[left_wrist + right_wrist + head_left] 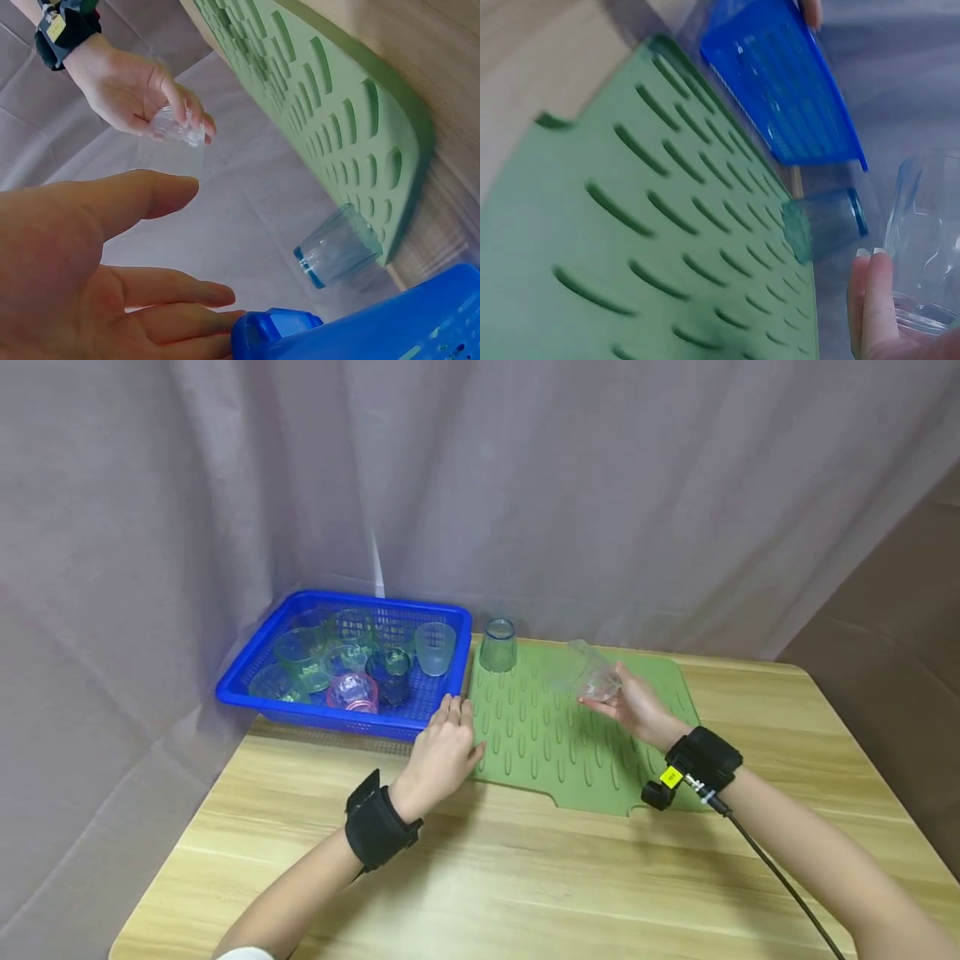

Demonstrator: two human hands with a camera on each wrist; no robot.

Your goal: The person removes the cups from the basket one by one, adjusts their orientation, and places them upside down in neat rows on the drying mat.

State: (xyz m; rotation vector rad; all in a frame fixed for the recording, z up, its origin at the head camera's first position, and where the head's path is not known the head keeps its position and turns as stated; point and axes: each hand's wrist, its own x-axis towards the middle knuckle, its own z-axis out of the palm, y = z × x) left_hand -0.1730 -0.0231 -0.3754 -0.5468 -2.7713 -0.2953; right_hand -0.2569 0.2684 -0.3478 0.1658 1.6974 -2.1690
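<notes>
Clear cup (pixel 588 671), in the head view, tilts above the green ridged mat (pixel 536 752), gripped by the right hand (pixel 637 703); the left hand (pixel 444 747), fingers straight, touches the blue basket (pixel 337 719). Left wrist view: a bluish tumbler (pixel 337 244) stands upside down on the mat. Right wrist view: fingers (pixel 877 300) clasp the cup's base.

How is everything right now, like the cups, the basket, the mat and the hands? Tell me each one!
Green patterned mat: lying flat.
Blue-tinted see-through cup: upside down on the mat.
Blue plastic basket: holding several see-through cups, not all clear enough to tell which way up.
Right hand: gripping.
Colourless see-through cup: held tilted above the mat.
Left hand: fingers straight, at the basket's corner.
</notes>
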